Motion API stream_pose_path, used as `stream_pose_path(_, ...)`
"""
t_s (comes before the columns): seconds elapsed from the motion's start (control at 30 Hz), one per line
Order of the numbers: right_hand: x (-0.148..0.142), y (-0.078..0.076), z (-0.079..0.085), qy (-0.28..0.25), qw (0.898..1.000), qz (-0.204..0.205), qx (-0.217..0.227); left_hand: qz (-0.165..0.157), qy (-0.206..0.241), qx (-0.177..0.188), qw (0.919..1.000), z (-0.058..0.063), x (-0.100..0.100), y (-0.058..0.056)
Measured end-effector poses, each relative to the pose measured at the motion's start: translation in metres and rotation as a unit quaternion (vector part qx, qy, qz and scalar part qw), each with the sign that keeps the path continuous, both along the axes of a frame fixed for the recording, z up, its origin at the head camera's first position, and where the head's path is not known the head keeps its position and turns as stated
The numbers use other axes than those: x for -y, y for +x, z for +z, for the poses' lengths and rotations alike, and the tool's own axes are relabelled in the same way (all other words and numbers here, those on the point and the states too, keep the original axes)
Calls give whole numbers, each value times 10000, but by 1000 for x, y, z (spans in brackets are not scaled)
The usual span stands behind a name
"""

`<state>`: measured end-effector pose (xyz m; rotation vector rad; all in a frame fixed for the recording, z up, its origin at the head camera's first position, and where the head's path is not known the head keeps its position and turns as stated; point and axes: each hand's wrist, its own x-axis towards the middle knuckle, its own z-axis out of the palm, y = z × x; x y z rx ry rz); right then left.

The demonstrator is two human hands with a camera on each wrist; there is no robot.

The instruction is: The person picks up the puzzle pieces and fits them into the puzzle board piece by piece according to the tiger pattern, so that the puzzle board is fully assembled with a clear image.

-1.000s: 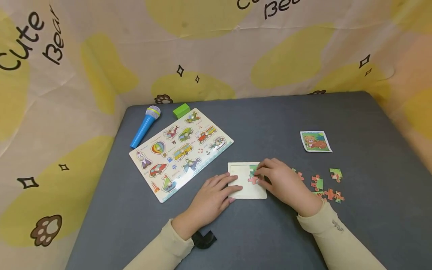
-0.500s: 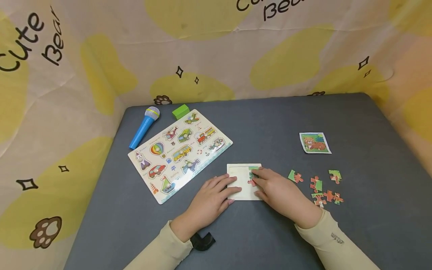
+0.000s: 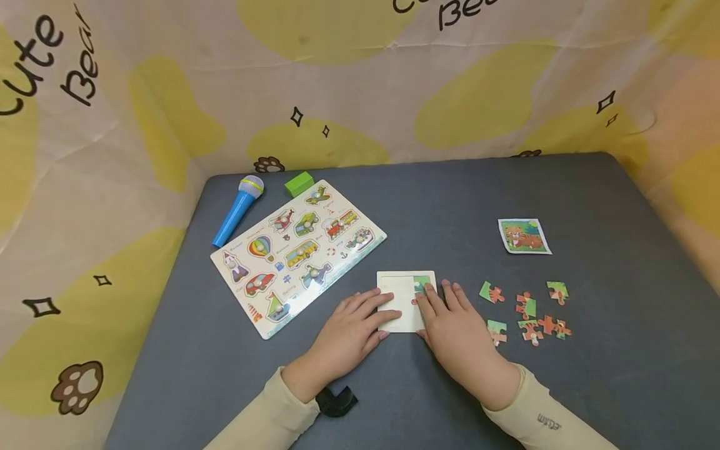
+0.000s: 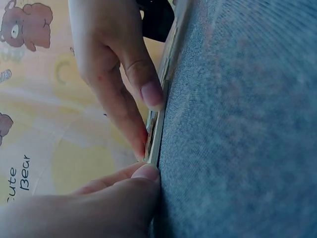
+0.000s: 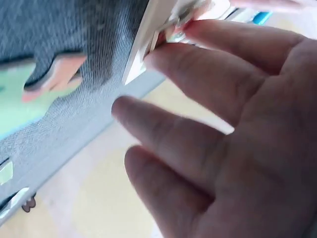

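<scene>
A small white puzzle tray (image 3: pixel 398 289) lies flat on the table in the head view, with a few green and orange jigsaw pieces (image 3: pixel 420 284) at its right side. My left hand (image 3: pixel 344 325) rests on the tray's left part, its thumb against the near edge (image 4: pixel 154 148) in the left wrist view. Extended fingers of my right hand (image 3: pixel 458 340) press on the pieces at the right side, partly hiding them. The right wrist view has two fingertips touching the tray's rim (image 5: pixel 141 47), the other two fingers apart from it.
Several loose jigsaw pieces (image 3: pixel 527 305) lie right of the tray, one close beside my right hand. Behind them is a bear picture card (image 3: pixel 525 236). A vehicle peg puzzle board (image 3: pixel 298 262), a blue toy microphone (image 3: pixel 239 209) and a green block (image 3: pixel 299 184) are at left.
My right hand has shifted left and toward me, its fingers going from bent over the pieces to extended on them. Loose pieces behind it are uncovered. The left hand stays put.
</scene>
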<state>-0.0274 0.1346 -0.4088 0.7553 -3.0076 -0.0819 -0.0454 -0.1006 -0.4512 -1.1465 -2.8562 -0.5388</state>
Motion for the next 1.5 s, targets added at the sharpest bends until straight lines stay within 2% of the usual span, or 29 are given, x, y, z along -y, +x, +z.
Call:
stream_pose_path(0.17, 3, 1, -5, 84, 9995, -103, -292, 17, -47, 3, 10000, -1, 0, 0)
stream_pose_path(0.3, 4, 2, -9, -65, 9982, 2, -599, 15, -72, -6, 10000, -1, 0, 0)
stream_pose_path(0.47, 3, 1, -10, -219, 9971, 101, -716, 3, -8, -17, 10000, 0, 0, 0)
stream_pose_path(0.8, -5, -8, -4, -650, 9974, 62, -303, 43, -142, 30, 9999, -1, 1, -1)
stream_pose_path(1.03, -11, -13, -4, -1065, 9938, 134, -289, 22, -254, 133, 9996, 1, 0, -1)
stream_pose_path(1.3, -16, -17, -4, -1216, 9924, 163, -105, 17, -239, 181, 9995, 0, 1, -2)
stream_pose_path(1.5, -24, -22, 0, -1370, 9897, 283, 297, -1, -187, 180, 9997, -1, 1, -3)
